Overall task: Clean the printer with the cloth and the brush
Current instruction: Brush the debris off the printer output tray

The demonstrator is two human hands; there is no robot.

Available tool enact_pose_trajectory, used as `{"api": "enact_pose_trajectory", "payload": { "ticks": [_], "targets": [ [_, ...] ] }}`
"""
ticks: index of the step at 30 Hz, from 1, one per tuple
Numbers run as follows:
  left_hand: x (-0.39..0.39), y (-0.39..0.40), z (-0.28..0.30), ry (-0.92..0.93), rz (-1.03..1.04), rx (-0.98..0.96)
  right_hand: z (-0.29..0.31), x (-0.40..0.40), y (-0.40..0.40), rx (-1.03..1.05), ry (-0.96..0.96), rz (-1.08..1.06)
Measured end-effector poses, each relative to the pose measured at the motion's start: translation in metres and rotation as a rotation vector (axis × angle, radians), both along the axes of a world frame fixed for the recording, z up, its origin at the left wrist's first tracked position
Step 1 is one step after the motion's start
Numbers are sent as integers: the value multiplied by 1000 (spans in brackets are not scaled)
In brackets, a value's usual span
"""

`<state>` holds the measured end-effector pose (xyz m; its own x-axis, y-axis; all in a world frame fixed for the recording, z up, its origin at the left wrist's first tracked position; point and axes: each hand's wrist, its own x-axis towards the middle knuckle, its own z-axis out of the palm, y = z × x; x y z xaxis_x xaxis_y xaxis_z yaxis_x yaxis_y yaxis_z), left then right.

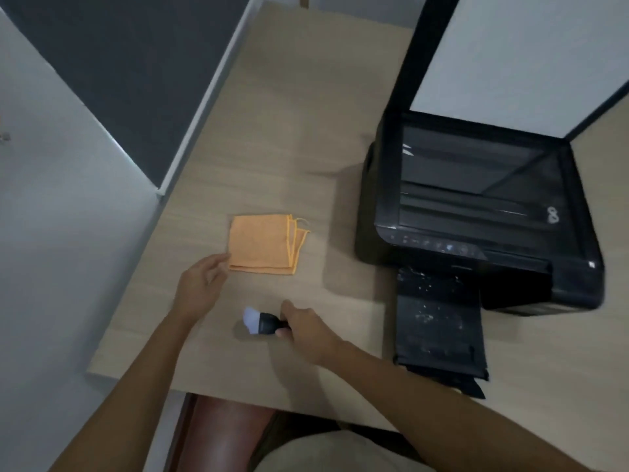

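Closest to me, my right hand (308,330) grips the black brush (263,323) handle on the table (306,114); my left hand (200,284) lies open, fingertips touching the folded orange cloth (263,245). Right of both sits the printer (476,212), lid raised.

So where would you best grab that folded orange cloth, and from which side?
Probably at its near left corner, from the left. The cloth lies flat and folded on the table, its neat stacked edges facing the person, so fingers can pinch all layers there at once. The left hand is already open beside that corner, while the right hand is on the brush handle.
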<state>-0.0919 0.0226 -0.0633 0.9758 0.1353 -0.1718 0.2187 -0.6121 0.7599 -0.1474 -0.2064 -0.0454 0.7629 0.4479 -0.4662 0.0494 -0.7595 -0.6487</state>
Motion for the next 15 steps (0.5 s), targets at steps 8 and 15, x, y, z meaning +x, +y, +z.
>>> {"api": "enact_pose_trajectory", "payload": {
  "ticks": [8,15],
  "targets": [
    [-99,-133,-16,183,66,-261,86,-80,-199,75,-254,-633],
    [-148,-284,-14,615,-75,-558,71,-122,-292,-354,-225,-524]
  ]
}}
